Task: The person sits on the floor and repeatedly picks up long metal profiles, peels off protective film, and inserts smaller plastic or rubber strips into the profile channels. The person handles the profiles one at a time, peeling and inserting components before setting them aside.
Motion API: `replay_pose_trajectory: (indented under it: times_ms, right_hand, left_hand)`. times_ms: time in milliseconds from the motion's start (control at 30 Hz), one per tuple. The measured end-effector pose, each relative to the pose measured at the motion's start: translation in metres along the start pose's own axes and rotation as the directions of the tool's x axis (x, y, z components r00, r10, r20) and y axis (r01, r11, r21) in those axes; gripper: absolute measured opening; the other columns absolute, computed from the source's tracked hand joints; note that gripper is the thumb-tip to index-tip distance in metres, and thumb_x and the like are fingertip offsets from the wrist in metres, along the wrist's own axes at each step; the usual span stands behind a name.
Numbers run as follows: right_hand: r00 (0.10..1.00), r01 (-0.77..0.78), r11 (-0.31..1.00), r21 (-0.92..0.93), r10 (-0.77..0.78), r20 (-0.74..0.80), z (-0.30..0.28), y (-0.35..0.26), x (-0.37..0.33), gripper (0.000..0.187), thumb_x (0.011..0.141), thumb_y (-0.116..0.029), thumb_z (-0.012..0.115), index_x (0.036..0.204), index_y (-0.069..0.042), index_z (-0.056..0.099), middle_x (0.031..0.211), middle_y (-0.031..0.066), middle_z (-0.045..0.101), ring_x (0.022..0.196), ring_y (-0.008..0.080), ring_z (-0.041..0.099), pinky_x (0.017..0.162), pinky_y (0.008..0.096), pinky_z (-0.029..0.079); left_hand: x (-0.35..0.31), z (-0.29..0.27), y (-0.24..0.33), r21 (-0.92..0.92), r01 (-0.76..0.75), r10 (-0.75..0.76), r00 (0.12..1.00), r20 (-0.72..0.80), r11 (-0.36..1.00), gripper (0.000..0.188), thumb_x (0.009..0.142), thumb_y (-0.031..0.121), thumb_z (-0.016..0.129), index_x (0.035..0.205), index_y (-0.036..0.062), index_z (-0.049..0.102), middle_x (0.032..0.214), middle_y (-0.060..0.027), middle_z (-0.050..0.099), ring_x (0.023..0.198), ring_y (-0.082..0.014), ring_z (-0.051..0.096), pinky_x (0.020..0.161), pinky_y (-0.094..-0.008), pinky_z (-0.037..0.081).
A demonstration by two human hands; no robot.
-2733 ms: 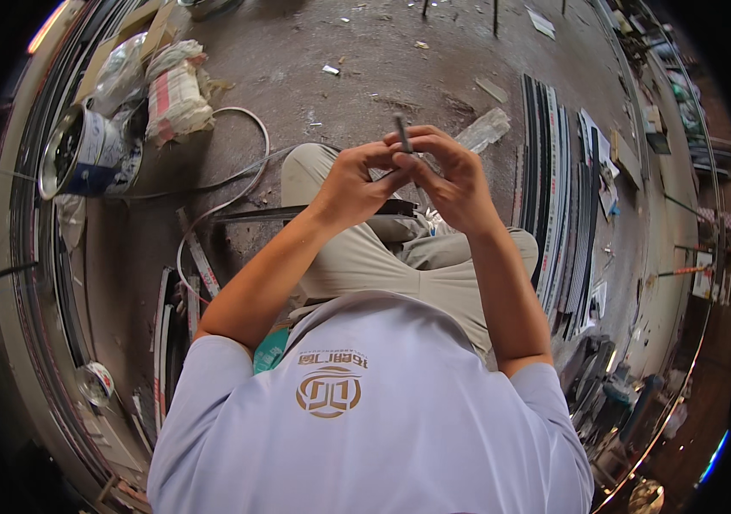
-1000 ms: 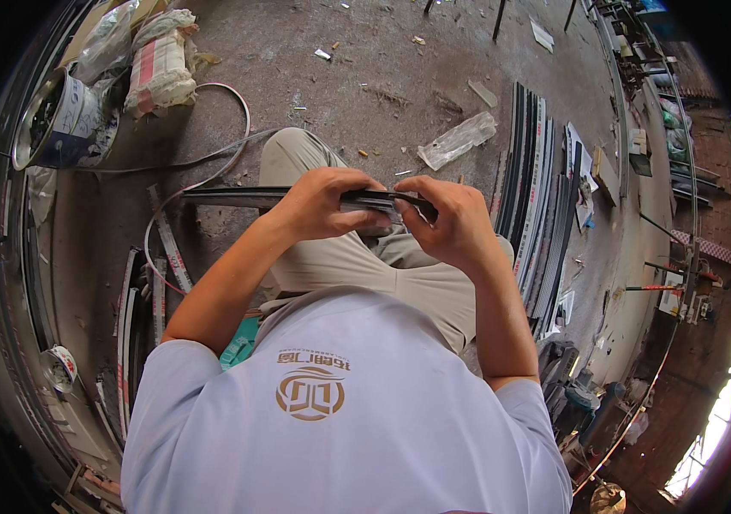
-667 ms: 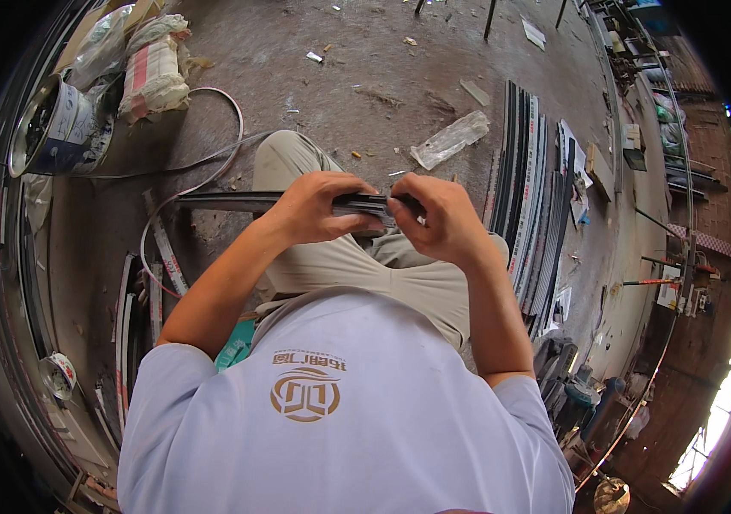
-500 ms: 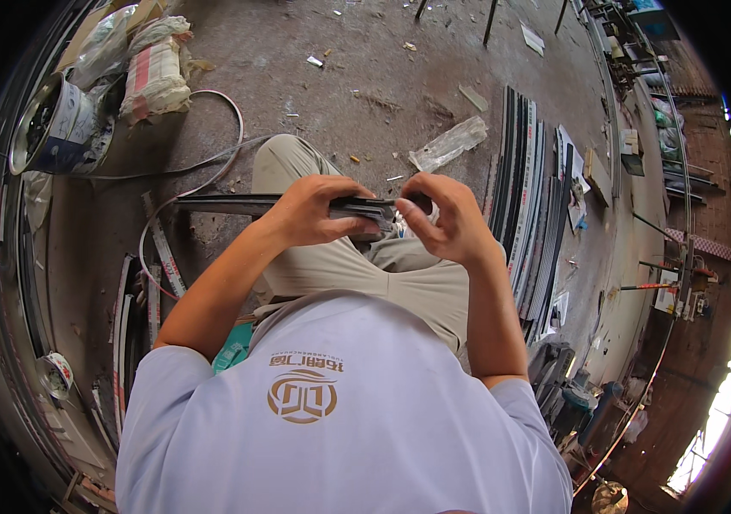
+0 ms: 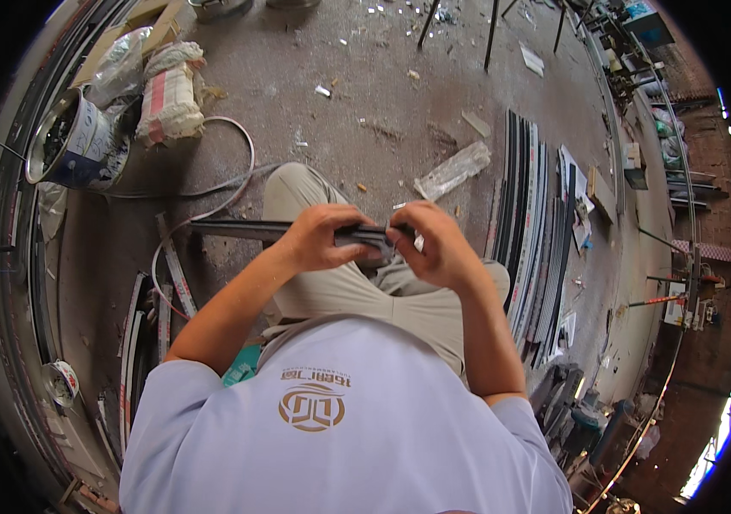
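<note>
Across my lap lies a long dark grey profile strip point(image 5: 241, 229), reaching out to the left past my knee. My left hand point(image 5: 327, 238) wraps round it near its right end, thumb on the near side and fingers over the top. At that end, my right hand point(image 5: 426, 242) pinches with thumb and curled fingers. A small dark piece seems to sit between those fingers, touching the strip's end; its kind is too hidden to name.
On the right, a stack of long dark and white profiles point(image 5: 526, 231) lies on the floor. A crumpled plastic wrapper point(image 5: 453, 171) is ahead. To the left stand a metal bucket point(image 5: 83, 137), a taped bundle point(image 5: 170, 103) and a looping hose point(image 5: 250, 158). More profiles point(image 5: 130, 360) lie near my left elbow.
My right hand has moved slightly left, closer to my left hand and the strip's end. The whole view has shifted, so things appear lower in the picture.
</note>
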State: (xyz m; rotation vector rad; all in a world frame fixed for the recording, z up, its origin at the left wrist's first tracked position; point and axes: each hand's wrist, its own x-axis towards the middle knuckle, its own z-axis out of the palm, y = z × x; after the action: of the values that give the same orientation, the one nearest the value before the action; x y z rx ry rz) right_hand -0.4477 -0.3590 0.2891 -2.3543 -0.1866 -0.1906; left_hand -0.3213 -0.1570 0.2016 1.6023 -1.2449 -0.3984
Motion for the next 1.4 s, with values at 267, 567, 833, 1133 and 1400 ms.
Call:
replay_pose_trajectory:
  times_ms: [267,567,833,1133,1400]
  right_hand:
    - [0.997,-0.052,0.999,0.013,0.052,-0.058,-0.016,0.005,0.007,0.011,0.090,-0.010,0.072,0.089,-0.003,0.064,0.077,0.0139,0.062,0.075,0.0368,0.061,0.086,0.0436,0.051]
    - [0.997,-0.021,0.995,-0.102,0.013,-0.080,0.007,-0.008,0.001,0.013,0.091,-0.012,0.072,0.091,-0.002,0.064,0.081,0.0140,0.065,0.083,0.0365,0.066,0.103,0.0448,0.049]
    - [0.998,-0.059,0.993,-0.100,0.057,-0.023,-0.014,0.001,-0.010,0.013,0.092,-0.014,0.072,0.093,-0.003,0.065,0.082,0.0126,0.066,0.082,0.0340,0.066,0.109,0.0497,0.046]
    - [0.988,0.017,0.980,-0.197,-0.047,-0.146,-0.005,-0.018,-0.001,0.020,0.088,-0.014,0.076,0.104,-0.007,0.066,0.099,0.0120,0.066,0.103,0.0357,0.063,0.112,0.0534,0.043]
    - [0.934,-0.104,0.990,-0.098,0.064,-0.353,0.024,-0.013,-0.049,0.022,0.084,-0.013,0.083,0.097,-0.005,0.068,0.093,0.0112,0.069,0.087,0.0309,0.069,0.085,0.0412,0.058]
  left_hand:
    - [0.003,-0.009,0.009,-0.064,0.016,-0.016,1.000,-0.006,0.998,0.038,0.076,0.021,0.091,0.109,0.0081,0.077,0.092,-0.0104,0.073,0.084,-0.0291,0.071,0.076,-0.0376,0.055]
    - [-0.001,0.006,0.001,0.022,-0.005,0.006,1.000,-0.022,1.000,0.039,0.076,0.030,0.089,0.105,0.0082,0.075,0.099,-0.0104,0.072,0.092,-0.0326,0.069,0.079,-0.0417,0.056]
    - [0.007,0.007,0.014,0.169,-0.187,0.204,0.975,-0.089,0.968,0.059,0.077,0.030,0.091,0.127,0.0089,0.069,0.134,-0.0124,0.067,0.121,-0.0357,0.065,0.101,-0.0445,0.054]
    - [0.007,0.000,0.017,0.075,-0.171,0.179,0.978,-0.108,0.982,0.051,0.086,0.028,0.084,0.129,0.0058,0.069,0.132,-0.0176,0.066,0.119,-0.0371,0.065,0.102,-0.0466,0.051]
    - [0.008,-0.025,0.016,-0.014,-0.095,0.094,0.994,-0.046,0.995,0.015,0.085,0.012,0.085,0.097,0.0050,0.079,0.093,-0.0083,0.077,0.083,-0.0257,0.072,0.074,-0.0358,0.057]
